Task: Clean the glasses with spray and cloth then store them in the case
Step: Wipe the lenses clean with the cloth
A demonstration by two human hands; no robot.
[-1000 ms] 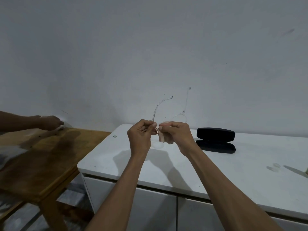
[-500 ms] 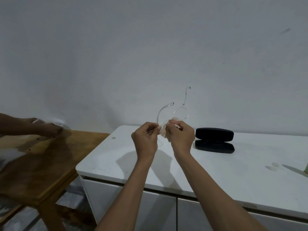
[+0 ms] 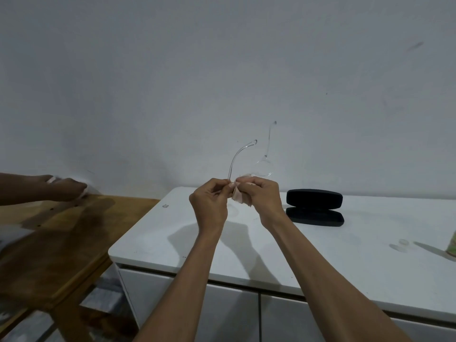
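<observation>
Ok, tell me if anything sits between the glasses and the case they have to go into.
Nothing visible does. The glasses are held up by both hands, left hand and right hand, which also holds the cloth. The open black case lies to their right on the white cabinet top, with only bare surface between.

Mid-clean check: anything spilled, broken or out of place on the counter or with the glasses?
Nothing stands out. The left hand holds the clear glasses while the right hand pinches the cloth against them. The black case lies open on the white counter. No spill shows.
</observation>
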